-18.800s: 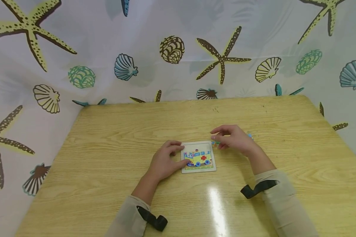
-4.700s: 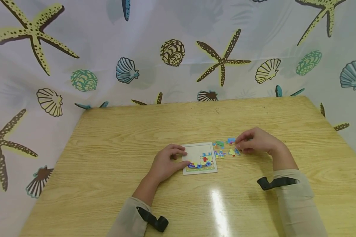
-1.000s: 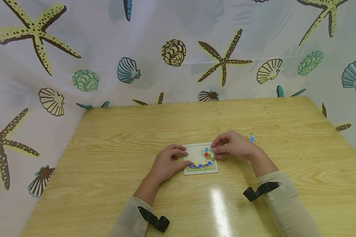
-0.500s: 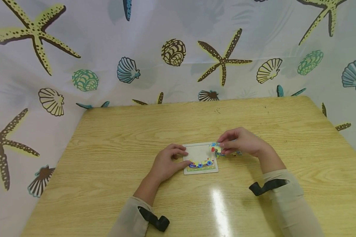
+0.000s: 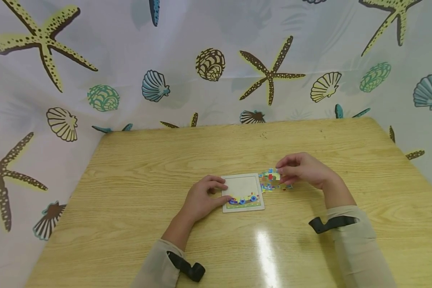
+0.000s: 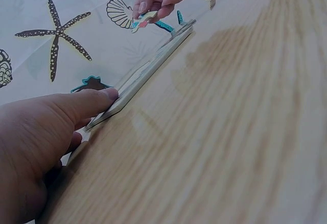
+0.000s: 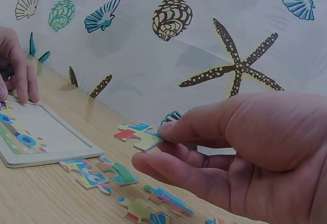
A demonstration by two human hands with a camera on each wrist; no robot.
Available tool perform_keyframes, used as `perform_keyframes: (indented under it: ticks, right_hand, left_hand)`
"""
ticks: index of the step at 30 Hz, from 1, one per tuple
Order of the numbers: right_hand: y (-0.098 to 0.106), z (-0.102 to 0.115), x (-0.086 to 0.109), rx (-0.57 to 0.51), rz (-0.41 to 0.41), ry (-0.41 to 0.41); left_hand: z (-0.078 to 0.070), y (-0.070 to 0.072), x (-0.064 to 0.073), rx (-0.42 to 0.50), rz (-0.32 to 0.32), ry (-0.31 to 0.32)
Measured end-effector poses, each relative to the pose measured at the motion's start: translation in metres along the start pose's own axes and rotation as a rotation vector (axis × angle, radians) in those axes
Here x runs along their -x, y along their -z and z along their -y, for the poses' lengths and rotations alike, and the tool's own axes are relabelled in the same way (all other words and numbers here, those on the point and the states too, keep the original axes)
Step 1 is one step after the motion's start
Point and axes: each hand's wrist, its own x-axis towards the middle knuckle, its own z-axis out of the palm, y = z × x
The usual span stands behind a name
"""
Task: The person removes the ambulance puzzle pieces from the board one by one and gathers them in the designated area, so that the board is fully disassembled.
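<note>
A square white jigsaw tray (image 5: 242,184) lies on the table, its bottom row of pieces (image 5: 242,201) showing wheels and a green strip; its upper part is bare. My left hand (image 5: 203,196) holds the tray by its left side, thumb on the lower rim and fingertips near the upper left. Just right of the tray, my right hand (image 5: 306,170) pinches a jigsaw piece (image 7: 138,136) between thumb and fingers, raised above the table. That piece is yellow and blue with a red patch. Below it lie several loose jigsaw pieces (image 7: 92,175), partly overlapped by the hand in the head view.
The wood-grain table (image 5: 158,160) stretches out on all sides of the tray. Behind it hangs a white curtain (image 5: 183,92) printed with starfish and shells. A black strap (image 5: 333,224) circles the right sleeve, and another strap (image 5: 185,266) is on the left.
Earlier an ambulance picture filled much of the tray. Within the last second my right hand has lifted the red-marked piece out and moved right over the loose pieces. The left hand stays put.
</note>
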Motion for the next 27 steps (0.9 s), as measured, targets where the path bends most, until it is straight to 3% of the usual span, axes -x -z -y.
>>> perform_keyframes:
  ticks: [27]
  right_hand:
    - [0.031, -0.012, 0.018, 0.012, -0.069, -0.008]
  left_hand:
    - [0.000, 0.001, 0.000, 0.007, 0.000, -0.017]
